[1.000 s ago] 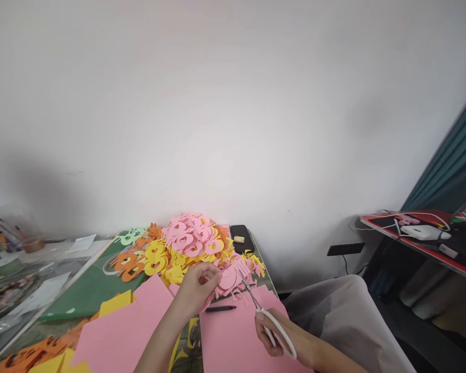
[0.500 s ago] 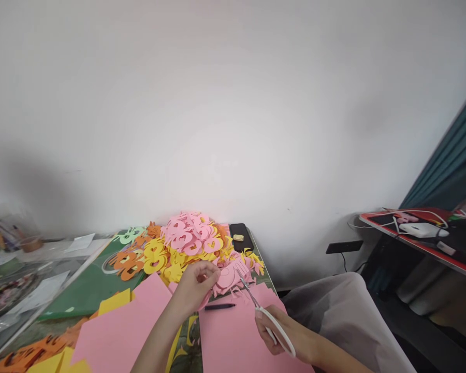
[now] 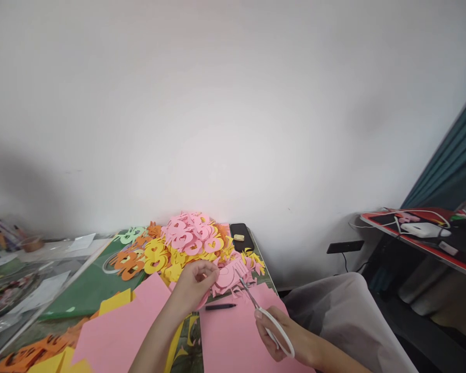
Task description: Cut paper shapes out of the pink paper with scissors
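My left hand point(image 3: 196, 285) pinches a pink paper piece point(image 3: 226, 278) with drawn outlines, near the middle of the table. White-handled scissors point(image 3: 274, 331) are in my right hand point(image 3: 283, 331), their blades angled up and left against the piece's right side. Behind the hands rises a heap of pink paper cutouts point(image 3: 186, 233) with heart-shaped holes, lying on yellow cutouts point(image 3: 155, 256). Under the scissors lies a pink paper sheet point(image 3: 233, 342), with a dark pen point(image 3: 220, 306) across its top edge. Pink scraps surround the held piece, so its exact edge is hard to make out.
A black phone point(image 3: 241, 233) with a small yellowish block on it lies by the wall. Pink sheets point(image 3: 120, 321), orange cutouts point(image 3: 34, 352) and a green folder point(image 3: 89, 290) are at left. At right stands a red-edged table point(image 3: 376, 223) with cables and a white device.
The scissors' blades have shifted slightly up and left along the pink piece. My left hand keeps its pinch and has barely moved.
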`<state>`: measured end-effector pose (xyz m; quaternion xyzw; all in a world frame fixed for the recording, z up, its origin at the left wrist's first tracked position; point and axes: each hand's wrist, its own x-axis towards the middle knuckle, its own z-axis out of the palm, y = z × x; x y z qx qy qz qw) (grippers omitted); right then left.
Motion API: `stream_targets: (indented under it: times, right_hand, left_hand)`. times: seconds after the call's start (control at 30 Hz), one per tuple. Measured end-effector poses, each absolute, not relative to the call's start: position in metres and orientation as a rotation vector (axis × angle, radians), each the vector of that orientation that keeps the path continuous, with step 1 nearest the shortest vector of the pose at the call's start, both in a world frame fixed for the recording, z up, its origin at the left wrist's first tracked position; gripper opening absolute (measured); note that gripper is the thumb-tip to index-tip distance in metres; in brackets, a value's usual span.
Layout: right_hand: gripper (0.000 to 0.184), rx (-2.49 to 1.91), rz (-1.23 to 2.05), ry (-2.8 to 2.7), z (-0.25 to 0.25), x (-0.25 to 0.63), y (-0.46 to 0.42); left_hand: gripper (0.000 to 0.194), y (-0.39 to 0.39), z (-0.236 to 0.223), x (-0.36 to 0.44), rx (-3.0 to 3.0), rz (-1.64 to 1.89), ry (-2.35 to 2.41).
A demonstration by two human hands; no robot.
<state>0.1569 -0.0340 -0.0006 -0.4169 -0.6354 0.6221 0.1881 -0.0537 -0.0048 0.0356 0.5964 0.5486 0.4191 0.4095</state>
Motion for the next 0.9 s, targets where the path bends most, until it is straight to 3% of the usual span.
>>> stream_targets:
  times: [0.4,0.9]
  right_hand:
    - [0.054,-1.094,1.773,-1.745,-0.029,0.157,-0.024]
    - [0.053,-1.036,1.864,-1.684,-0.015,0.158,-0.028]
  left_hand:
    - [0.021,-0.004,0.040,-0.056,1.529,1.061,1.408]
    - [0.022,-0.010,0.048,-0.051,1.534,0.998,1.340]
